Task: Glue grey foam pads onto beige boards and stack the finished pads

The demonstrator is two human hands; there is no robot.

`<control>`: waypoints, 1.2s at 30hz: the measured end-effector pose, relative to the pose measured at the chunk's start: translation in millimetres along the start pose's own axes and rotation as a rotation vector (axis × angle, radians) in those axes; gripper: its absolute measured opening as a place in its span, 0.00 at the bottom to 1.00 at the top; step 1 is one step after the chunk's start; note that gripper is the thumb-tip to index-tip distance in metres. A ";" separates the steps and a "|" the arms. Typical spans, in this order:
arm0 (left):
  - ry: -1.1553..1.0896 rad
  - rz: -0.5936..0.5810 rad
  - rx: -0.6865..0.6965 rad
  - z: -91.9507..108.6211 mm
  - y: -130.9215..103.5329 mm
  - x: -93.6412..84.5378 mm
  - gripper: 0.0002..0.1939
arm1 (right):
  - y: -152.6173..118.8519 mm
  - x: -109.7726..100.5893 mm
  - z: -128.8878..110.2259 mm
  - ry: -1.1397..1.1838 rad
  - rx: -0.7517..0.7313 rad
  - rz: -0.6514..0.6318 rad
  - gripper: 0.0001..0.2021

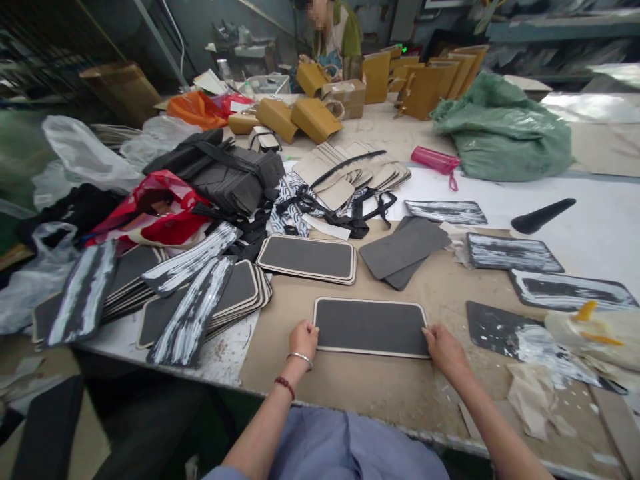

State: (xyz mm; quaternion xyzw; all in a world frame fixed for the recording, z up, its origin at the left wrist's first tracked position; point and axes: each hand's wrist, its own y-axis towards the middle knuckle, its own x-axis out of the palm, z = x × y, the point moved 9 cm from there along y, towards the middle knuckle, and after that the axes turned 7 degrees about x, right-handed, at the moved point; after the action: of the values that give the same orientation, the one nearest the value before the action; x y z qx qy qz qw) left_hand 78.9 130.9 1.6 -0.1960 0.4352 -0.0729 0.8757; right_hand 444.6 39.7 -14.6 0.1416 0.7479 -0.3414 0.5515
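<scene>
A dark grey rectangular panel with a cream border (373,327) lies on the brown board in front of me. My left hand (303,341) pinches its left end, and my right hand (446,348) grips the right end. Just behind it sits a small stack of similar bordered panels (307,258). To the right of that stack, two plain dark grey pieces (404,248) overlap crosswise. Left of my left hand are fanned stacks of bordered panels (243,293), with a white-smeared dark strip (193,313) resting across them.
On the right are white-smeared panels (515,252), a black tapered tool (543,217) and a glue-stained cloth-like bundle (590,333). A green bag (505,130), a pink pouch (434,160) and mustard boxes (315,120) stand farther back. A person (340,30) is behind the table.
</scene>
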 end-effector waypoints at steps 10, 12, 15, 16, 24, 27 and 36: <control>0.127 -0.017 0.103 6.5 -2.5 4.0 0.08 | -3.8 -2.6 -5.5 -0.061 0.001 -0.002 0.10; 0.172 -0.018 0.143 10.2 -5.2 4.5 0.07 | -4.5 -2.2 -5.8 -0.064 0.008 -0.005 0.10; 0.246 0.008 0.222 17.8 -10.5 1.4 0.06 | -5.6 -1.5 -4.9 -0.064 0.022 -0.007 0.10; 0.294 0.030 0.278 22.7 -12.5 -0.3 0.10 | -6.0 -1.4 -4.6 -0.063 0.025 -0.007 0.10; 0.731 -0.011 0.930 56.4 -32.0 37.5 0.35 | -9.2 -3.7 -8.6 -0.049 0.022 -0.011 0.09; 0.772 -0.049 1.004 54.5 -33.0 49.3 0.34 | -10.1 -4.8 -8.8 -0.041 0.020 -0.012 0.09; 0.807 -0.039 1.035 55.3 -33.1 49.0 0.35 | -25.0 -34.8 -48.3 -0.092 -0.096 0.218 0.15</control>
State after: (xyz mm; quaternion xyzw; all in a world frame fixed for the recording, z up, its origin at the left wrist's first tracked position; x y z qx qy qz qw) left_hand 154.0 101.5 9.1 0.2855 0.6345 -0.3567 0.6234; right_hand 406.9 59.5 34.1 0.1799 0.7174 -0.2493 0.6251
